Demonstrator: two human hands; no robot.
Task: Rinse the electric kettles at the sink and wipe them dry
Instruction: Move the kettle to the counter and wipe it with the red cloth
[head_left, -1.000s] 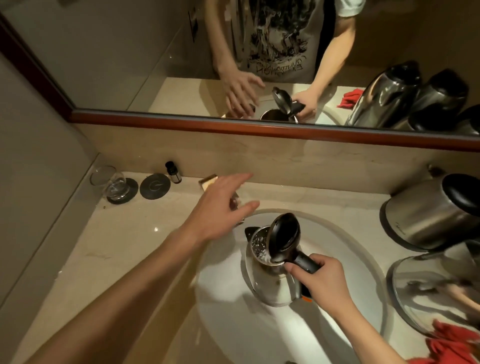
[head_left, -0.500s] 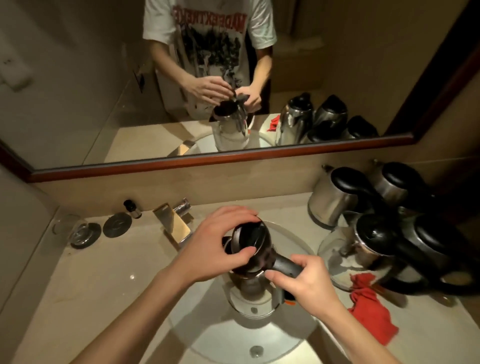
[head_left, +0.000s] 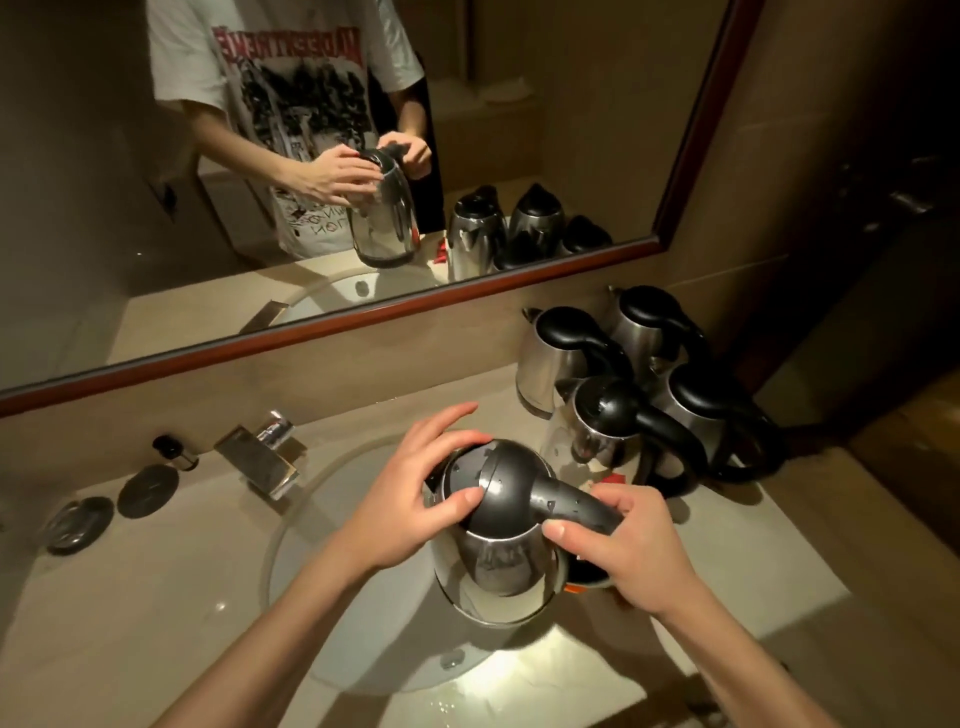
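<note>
I hold a steel electric kettle (head_left: 498, 566) with a black lid and handle upright above the white round sink (head_left: 311, 530). My right hand (head_left: 628, 556) grips its black handle. My left hand (head_left: 415, 493) lies over the lid (head_left: 506, 478), thumb pressed on its top, and the lid is down. Water drops sit on the handle. Several more steel kettles (head_left: 597, 405) with black handles stand grouped on the counter at the right, by the wall.
A square chrome tap (head_left: 260, 457) stands behind the sink at the left. Left of it are two dark round coasters (head_left: 148, 490), a small dark bottle (head_left: 174, 449) and a glass. A wood-framed mirror (head_left: 363, 317) runs above the beige counter (head_left: 130, 597).
The kettle's lid was open a second ago; my left hand came over and pressed it down. The kettle has risen higher above the basin and the view has swung right.
</note>
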